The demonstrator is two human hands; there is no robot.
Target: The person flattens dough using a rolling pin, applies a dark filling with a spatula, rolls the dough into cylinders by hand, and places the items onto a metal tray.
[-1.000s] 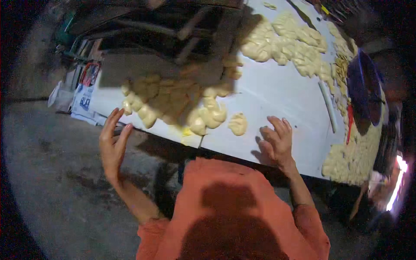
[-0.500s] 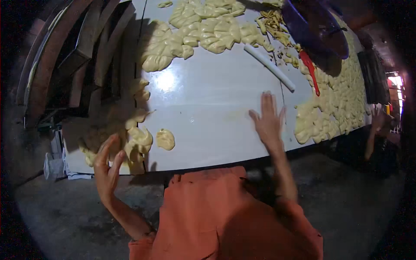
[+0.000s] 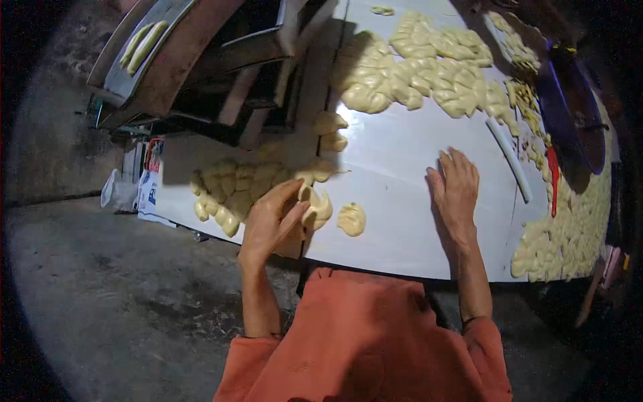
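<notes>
Landmark: white table (image 3: 402, 221), long and pale, running across the middle of the view.

Off the table's left end, on the grey floor: a white bag (image 3: 115, 194) and a printed package (image 3: 149, 191). Above the left end, a metal rack (image 3: 194, 67) with a tray holding two long dough strips (image 3: 142, 43).

On the table's left part, in shadow: a heap of pale dough pieces (image 3: 231, 191). At the heap's right edge, left hand (image 3: 268, 224), fingers curled around a dough piece (image 3: 315, 204), thumb and fingertips closing on it in a loose pinch. Just right of that, alone on the bare surface, a small flattened dough lump (image 3: 351, 219), apart from the hand.

Toward the table's middle right: right hand (image 3: 457, 191), laid flat, palm down, fingers spread slightly and pressed on the bare top, holding nothing.

Far side of the table, beyond the hands: a big mound of shaped dough (image 3: 429, 70). Right of the right hand: a white stick (image 3: 509, 157) lying slantwise, then a red scraper (image 3: 553, 177), a dark blue basin (image 3: 569, 114), and rows of dough pieces (image 3: 569, 234) along the table's right end.
</notes>
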